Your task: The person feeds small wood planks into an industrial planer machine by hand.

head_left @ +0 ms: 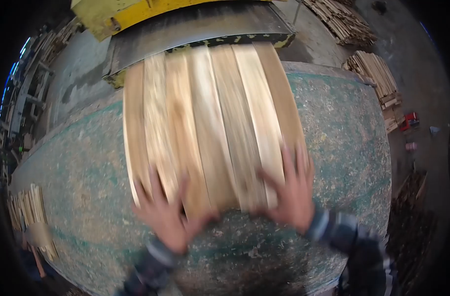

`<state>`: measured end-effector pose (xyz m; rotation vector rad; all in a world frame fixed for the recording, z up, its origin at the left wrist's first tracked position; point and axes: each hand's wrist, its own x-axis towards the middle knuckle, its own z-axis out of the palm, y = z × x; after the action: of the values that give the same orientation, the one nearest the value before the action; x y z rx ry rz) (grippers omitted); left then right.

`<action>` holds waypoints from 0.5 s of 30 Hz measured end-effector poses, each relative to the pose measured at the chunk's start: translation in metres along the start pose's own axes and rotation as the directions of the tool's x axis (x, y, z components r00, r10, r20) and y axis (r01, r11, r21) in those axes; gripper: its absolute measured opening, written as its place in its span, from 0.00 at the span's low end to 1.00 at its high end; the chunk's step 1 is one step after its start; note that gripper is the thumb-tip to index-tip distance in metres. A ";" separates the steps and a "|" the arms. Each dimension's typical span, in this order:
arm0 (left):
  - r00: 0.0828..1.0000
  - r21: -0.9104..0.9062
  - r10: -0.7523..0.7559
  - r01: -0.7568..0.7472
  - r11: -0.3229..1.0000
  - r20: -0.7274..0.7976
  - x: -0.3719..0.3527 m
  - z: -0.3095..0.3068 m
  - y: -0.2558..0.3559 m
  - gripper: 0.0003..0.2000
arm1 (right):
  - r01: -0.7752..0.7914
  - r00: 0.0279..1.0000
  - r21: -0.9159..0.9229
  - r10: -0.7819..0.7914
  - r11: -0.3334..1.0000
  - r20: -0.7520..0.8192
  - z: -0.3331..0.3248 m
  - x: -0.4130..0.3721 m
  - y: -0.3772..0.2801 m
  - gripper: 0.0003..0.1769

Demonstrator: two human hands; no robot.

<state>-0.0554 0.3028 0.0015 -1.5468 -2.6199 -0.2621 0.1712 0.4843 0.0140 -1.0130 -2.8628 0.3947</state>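
Several wooden boards lie side by side on a worn green table, their far ends at the metal bed of a yellow machine. Over the near ends on the left, my left hand lies with its fingers spread. My right hand rests on the near right corner of the row, its fingers also apart and its thumb pointing inward. Both hands are blurred by motion. Neither wraps around a board; the palms are at the near ends.
Stacks of wood strips stand on the floor at the right. Another bundle of strips is at the left edge, with part of a person beside it. A red object lies on the floor. Wood chips are scattered over the table.
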 end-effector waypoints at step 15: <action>0.992 -0.218 -0.109 0.095 0.971 -0.055 -0.107 -0.060 -0.041 0.15 | 0.374 0.925 0.482 -0.284 0.792 -0.252 -0.009 -0.085 -0.003 0.09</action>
<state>-0.0401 0.1801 0.0388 -1.4329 -2.6977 -0.6139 0.2371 0.4308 0.0240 -0.4093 -2.4801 0.9375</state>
